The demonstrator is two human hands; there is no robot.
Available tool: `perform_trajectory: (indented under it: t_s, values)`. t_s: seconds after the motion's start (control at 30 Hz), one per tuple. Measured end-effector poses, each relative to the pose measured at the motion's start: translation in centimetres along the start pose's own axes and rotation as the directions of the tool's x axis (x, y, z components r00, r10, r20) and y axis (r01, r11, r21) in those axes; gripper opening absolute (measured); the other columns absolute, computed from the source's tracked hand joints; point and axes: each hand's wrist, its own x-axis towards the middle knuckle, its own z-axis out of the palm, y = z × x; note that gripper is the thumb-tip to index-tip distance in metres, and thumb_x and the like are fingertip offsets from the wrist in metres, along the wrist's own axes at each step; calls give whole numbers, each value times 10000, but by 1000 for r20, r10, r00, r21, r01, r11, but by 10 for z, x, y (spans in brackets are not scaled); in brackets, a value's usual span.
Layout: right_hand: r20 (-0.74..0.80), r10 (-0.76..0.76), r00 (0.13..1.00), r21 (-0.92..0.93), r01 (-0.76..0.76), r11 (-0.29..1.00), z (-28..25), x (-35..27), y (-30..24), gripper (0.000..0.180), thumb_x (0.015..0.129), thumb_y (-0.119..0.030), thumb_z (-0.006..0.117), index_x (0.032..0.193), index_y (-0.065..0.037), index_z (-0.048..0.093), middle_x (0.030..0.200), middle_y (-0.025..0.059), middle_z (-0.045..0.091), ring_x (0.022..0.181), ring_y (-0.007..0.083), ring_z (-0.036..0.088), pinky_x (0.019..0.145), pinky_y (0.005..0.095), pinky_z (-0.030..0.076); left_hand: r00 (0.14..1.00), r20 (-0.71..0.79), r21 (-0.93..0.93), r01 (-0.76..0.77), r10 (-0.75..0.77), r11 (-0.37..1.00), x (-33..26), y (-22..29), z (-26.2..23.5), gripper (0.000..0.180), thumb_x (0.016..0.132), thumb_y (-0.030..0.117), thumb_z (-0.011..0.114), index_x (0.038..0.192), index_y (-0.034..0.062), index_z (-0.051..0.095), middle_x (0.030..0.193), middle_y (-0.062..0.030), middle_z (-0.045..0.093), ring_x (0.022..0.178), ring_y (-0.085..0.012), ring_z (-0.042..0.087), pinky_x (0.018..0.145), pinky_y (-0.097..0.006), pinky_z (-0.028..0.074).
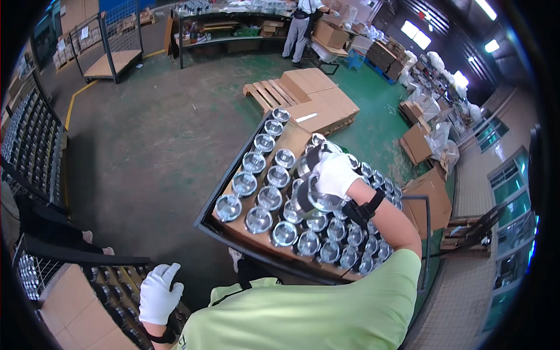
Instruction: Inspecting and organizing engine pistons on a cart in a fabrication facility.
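My right hand [333,174], in a white glove, is closed around shiny round metal cups [312,198] over a cart shelf [205,224] lined with cardboard. Several rows of the same metal cups [258,219] stand on that cardboard, open side up. My left hand [157,293], also white-gloved, rests low at the left on a rack of dark compartments [116,291] holding more parts. It grips nothing I can see, with the fingers loosely bent.
A wooden pallet [269,93] with flat cardboard boxes [319,96] lies beyond the cart. Wire racks of parts [29,140] stand at the left. A person [300,26] stands at a far workbench. Cardboard boxes [417,143] and bags line the right side.
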Motion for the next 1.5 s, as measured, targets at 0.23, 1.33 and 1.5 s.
perform_trajectory:
  t_s: [0.23,1.33,1.5]
  values:
    - [196,237,952,-148,-210,966,71,151,132,311,749,-304,590,900,-101,772,986,179,704,995,338,656,893,430,498,965,195,73,164,-175,984,91,-18,35,469,716,190,690,1178,118,658,1064,-150,657,925,-334,646,807,-423,542]
    - [428,149,891,35,-181,983,314,290,131,274,779,-208,656,1008,-86,744,1100,158,649,1066,312,615,861,463,457,733,318,244,549,-601,800,93,-7,30,534,701,262,755,1209,136,645,1111,-135,652,1010,-324,620,902,-415,517]
    - [523,17,852,160,-118,980,298,310,157,302,697,-228,685,959,-106,772,1096,178,690,1055,342,653,864,452,521,731,324,222,559,-601,799,96,7,39,524,693,258,761,1191,135,655,1105,-133,653,1004,-322,621,893,-416,520]
